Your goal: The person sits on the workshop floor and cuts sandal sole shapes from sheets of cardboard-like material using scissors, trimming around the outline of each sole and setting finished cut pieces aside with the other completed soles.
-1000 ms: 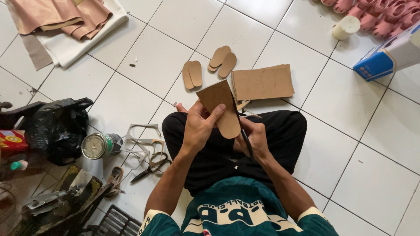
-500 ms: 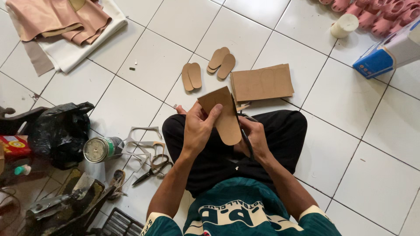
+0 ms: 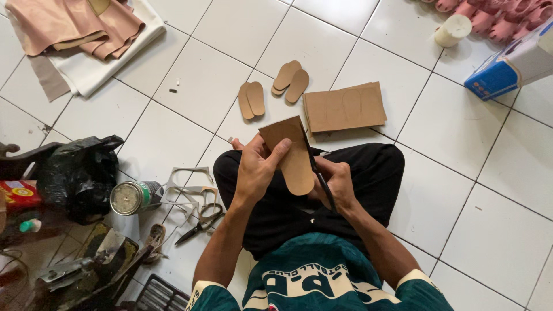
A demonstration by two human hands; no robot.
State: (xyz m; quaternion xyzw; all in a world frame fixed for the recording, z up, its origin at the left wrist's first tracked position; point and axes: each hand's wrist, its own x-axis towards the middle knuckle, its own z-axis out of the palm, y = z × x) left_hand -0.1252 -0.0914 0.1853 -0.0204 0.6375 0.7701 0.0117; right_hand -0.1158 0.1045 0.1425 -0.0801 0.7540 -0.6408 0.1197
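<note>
Above the lap, the left hand is pinching a thin, light, bendable brown cardboard piece by its edge; the right hand is gripping black scissors, cutting it.

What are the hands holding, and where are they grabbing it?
Left hand grips the brown board piece at its left edge; right hand holds scissors by the handles.

cut soles on floor: four
cardboard sheets: one stack, plus one in hand
scissors: one pair
tins: one
blue boxes: one
</note>
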